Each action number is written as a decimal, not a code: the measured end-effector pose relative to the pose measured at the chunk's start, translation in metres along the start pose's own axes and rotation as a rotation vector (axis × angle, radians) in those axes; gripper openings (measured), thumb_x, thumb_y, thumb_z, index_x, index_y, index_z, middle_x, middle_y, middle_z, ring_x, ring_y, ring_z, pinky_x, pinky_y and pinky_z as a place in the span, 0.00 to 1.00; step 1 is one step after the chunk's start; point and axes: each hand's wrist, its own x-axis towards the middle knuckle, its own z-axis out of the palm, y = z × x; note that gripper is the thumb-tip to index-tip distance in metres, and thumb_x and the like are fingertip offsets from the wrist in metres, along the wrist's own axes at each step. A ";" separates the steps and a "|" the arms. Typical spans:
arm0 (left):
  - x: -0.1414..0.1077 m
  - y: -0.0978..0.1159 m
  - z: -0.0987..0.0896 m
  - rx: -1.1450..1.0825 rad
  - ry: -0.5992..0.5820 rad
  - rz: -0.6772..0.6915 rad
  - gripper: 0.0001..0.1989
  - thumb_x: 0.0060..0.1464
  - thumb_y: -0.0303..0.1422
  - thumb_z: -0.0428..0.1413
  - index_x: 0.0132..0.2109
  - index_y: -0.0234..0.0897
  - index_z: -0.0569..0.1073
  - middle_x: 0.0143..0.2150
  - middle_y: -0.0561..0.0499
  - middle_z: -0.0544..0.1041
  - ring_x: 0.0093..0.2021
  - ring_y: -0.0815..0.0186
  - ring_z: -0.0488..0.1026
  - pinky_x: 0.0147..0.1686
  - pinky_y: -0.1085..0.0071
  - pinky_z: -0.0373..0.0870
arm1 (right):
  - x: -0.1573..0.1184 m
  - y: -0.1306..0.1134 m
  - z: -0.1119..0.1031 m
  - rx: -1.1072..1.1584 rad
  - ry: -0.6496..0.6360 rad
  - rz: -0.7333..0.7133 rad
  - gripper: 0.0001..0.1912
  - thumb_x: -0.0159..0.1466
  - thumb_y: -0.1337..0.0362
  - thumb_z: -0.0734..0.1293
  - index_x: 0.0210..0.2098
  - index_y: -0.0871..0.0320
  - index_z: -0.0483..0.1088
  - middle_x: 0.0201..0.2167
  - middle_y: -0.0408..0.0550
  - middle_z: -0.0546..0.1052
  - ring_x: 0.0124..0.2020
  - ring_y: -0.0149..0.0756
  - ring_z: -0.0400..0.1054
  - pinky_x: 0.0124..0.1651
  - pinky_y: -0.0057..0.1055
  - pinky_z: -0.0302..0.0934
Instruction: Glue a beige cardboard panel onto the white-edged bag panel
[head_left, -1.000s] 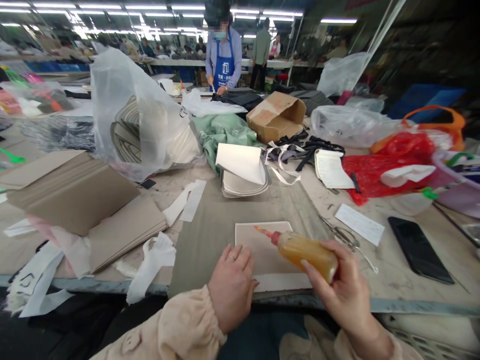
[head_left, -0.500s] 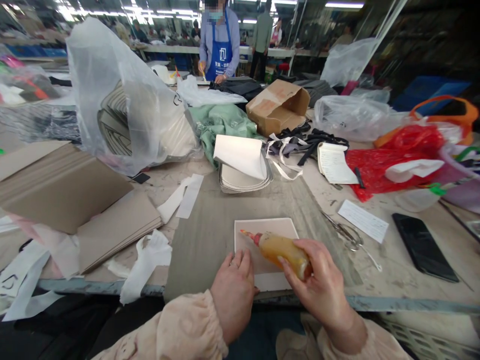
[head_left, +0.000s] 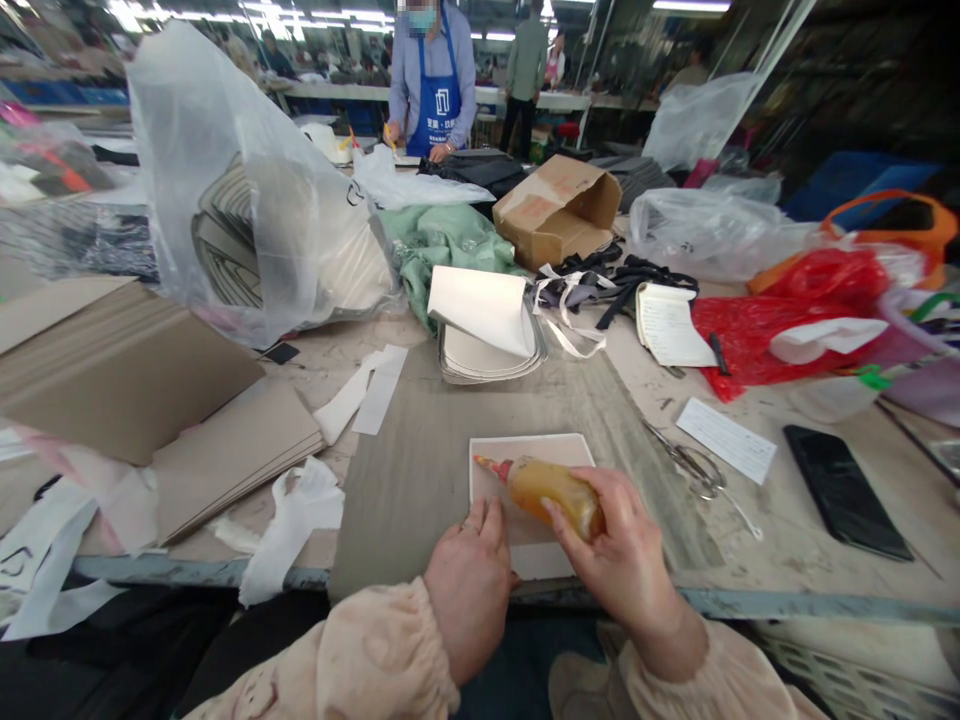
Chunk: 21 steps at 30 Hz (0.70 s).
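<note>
A flat rectangular panel with a beige face and white edges (head_left: 544, 562) lies on a grey board (head_left: 397, 480) in front of me. My left hand (head_left: 474, 570) rests on its near left part, fingers stretched out flat. In my right hand (head_left: 619, 550) is an amber glue bottle (head_left: 555, 492), tilted on its side. Its red and orange nozzle points left, at the panel's far left corner. Whether the tip touches the surface I cannot tell. Beyond the panel sits a stack of curved white sheets (head_left: 480, 315).
Scissors (head_left: 697, 468), a paper slip (head_left: 726, 440) and a black phone (head_left: 847, 490) lie to the right. Cardboard panels (head_left: 240, 450) and white scraps (head_left: 304, 510) are at left. Behind stand a plastic bag (head_left: 300, 220) and cardboard box (head_left: 555, 210). A person in a blue apron (head_left: 439, 100) works opposite.
My right hand and the glue bottle have shifted left, bringing the nozzle nearer the panel's left edge. My left hand stays nearly in place.
</note>
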 end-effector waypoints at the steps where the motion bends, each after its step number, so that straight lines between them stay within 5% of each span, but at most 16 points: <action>1: 0.000 0.000 0.000 0.001 -0.002 -0.004 0.27 0.53 0.32 0.56 0.58 0.23 0.64 0.62 0.32 0.61 0.60 0.50 0.60 0.52 0.59 0.67 | 0.000 0.000 0.000 0.006 -0.004 0.006 0.15 0.62 0.61 0.65 0.47 0.55 0.62 0.40 0.51 0.70 0.41 0.40 0.68 0.41 0.36 0.69; 11: 0.000 0.002 0.003 0.030 -0.032 -0.006 0.26 0.55 0.31 0.51 0.59 0.24 0.63 0.63 0.34 0.59 0.62 0.51 0.58 0.53 0.59 0.67 | 0.000 0.009 -0.014 -0.039 0.037 0.077 0.14 0.61 0.60 0.65 0.45 0.55 0.63 0.38 0.49 0.71 0.39 0.40 0.68 0.41 0.36 0.68; 21: 0.003 0.004 0.005 0.099 -0.028 -0.002 0.25 0.57 0.29 0.47 0.60 0.22 0.61 0.63 0.36 0.60 0.61 0.52 0.59 0.52 0.61 0.68 | -0.005 0.044 -0.045 -0.179 0.132 0.225 0.16 0.59 0.55 0.67 0.43 0.55 0.65 0.36 0.48 0.72 0.37 0.40 0.68 0.39 0.35 0.66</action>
